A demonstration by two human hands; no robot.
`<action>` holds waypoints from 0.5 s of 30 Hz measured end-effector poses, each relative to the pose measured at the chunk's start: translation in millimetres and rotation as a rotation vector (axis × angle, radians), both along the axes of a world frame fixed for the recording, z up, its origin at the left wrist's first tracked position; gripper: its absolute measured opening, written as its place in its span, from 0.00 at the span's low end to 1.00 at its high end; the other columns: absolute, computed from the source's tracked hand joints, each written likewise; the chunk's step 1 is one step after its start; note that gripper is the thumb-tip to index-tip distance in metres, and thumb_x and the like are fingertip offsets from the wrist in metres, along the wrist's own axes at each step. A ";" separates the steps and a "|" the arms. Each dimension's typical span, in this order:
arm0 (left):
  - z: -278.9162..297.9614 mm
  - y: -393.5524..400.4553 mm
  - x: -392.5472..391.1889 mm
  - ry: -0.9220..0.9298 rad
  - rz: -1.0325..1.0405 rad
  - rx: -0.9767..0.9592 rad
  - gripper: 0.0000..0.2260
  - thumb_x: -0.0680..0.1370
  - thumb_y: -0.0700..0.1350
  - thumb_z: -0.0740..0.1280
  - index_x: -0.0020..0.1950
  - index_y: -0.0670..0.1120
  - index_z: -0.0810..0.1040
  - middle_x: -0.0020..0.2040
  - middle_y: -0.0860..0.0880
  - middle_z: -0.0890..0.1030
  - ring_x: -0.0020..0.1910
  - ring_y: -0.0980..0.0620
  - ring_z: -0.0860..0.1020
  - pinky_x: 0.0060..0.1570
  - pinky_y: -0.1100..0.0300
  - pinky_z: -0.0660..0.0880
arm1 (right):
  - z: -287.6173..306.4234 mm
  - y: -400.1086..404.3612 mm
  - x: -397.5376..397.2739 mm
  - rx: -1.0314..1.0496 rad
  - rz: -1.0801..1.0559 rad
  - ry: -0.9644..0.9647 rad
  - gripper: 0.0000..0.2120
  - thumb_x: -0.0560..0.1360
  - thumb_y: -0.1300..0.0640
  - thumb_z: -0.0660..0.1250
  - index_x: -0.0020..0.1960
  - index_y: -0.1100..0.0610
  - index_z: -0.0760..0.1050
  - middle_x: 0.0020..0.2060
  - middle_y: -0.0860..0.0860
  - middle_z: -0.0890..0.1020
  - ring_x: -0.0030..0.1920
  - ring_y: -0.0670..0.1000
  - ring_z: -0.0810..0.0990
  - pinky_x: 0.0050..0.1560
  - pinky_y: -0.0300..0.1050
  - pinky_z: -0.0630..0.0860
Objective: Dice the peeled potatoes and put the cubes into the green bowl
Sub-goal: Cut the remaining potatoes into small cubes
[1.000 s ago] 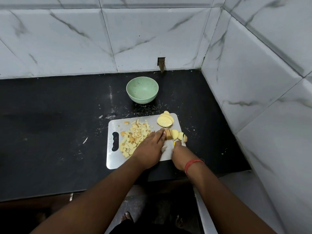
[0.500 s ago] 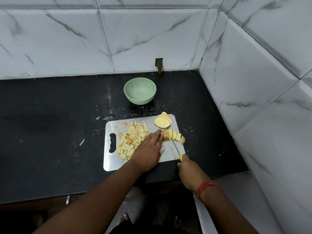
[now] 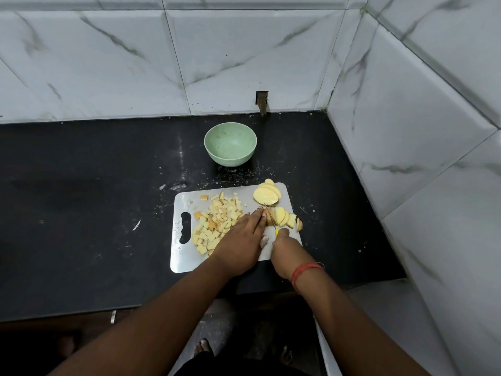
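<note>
Potato slices (image 3: 282, 217) lay fanned on edge at the right side of a white cutting board (image 3: 187, 256), with the left hand (image 3: 241, 240) resting on their left end, fingers extended and pressing down over the pieces. The right hand (image 3: 284, 248) had its grip closed around the yellow handle of a small knife (image 3: 272, 220), whose thin blade ran up between the left fingertips and the slices; the blade was hard to make out, so whether it touched the potato cannot be told for sure. A second stack of round potato slices (image 3: 267, 195) sat at the board's far right corner, just beyond the ones being held. A heap of potato cubes (image 3: 217, 223) covered the middle of the board, to the left of the left hand, some cubes partly hidden beneath it. The board's handle slot was at its left end. The green bowl (image 3: 230, 147) stood upright on the black desk (image 3: 81, 213) beyond the board, apart from it, and held no cubes that could be seen. A red thread band (image 3: 305, 271) circled the right wrist. Pale crumbs speckled the desk between bowl and board. White marbled wall tiles (image 3: 108, 63) rose behind the desk and along its right side, meeting in a corner.
</note>
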State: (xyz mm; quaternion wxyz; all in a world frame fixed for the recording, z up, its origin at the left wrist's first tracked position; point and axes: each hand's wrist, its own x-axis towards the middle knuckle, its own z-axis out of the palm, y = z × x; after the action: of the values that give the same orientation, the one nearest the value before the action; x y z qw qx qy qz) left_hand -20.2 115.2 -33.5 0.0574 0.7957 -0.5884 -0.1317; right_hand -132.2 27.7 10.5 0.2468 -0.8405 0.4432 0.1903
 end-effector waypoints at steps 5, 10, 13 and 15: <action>-1.5 -3.1 -0.9 -0.005 0.009 -0.011 0.28 0.87 0.53 0.49 0.83 0.40 0.49 0.84 0.40 0.49 0.82 0.40 0.52 0.81 0.49 0.50 | -1.8 -1.2 12.8 -0.007 -0.011 0.108 0.34 0.76 0.61 0.62 0.76 0.63 0.48 0.64 0.60 0.76 0.63 0.57 0.76 0.62 0.50 0.72; -2.3 -4.6 -3.1 -0.007 0.020 -0.010 0.28 0.88 0.52 0.48 0.84 0.41 0.48 0.84 0.40 0.48 0.82 0.41 0.51 0.81 0.50 0.49 | -6.6 -3.7 11.0 -0.014 -0.032 0.080 0.28 0.78 0.60 0.57 0.75 0.62 0.51 0.68 0.61 0.72 0.66 0.58 0.73 0.63 0.51 0.71; -0.6 -4.3 -3.4 -0.016 0.021 -0.016 0.28 0.87 0.51 0.49 0.84 0.41 0.47 0.84 0.40 0.48 0.82 0.41 0.50 0.81 0.50 0.47 | 1.0 -5.0 12.5 -0.001 -0.004 0.112 0.32 0.78 0.61 0.60 0.77 0.64 0.49 0.63 0.60 0.76 0.62 0.57 0.76 0.55 0.49 0.71; -0.5 -5.2 -4.1 -0.047 0.008 -0.033 0.28 0.87 0.50 0.50 0.84 0.40 0.48 0.84 0.40 0.48 0.83 0.42 0.50 0.81 0.53 0.43 | 6.4 -9.3 14.5 0.023 0.018 0.107 0.29 0.78 0.61 0.60 0.76 0.63 0.53 0.63 0.60 0.76 0.63 0.59 0.76 0.61 0.51 0.72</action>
State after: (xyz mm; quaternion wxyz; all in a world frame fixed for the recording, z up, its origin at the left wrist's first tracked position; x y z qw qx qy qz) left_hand -24.3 109.9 -33.9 0.0574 0.8000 -0.5884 -0.1030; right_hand -117.7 18.4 16.9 0.2305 -0.8301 0.4463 0.2423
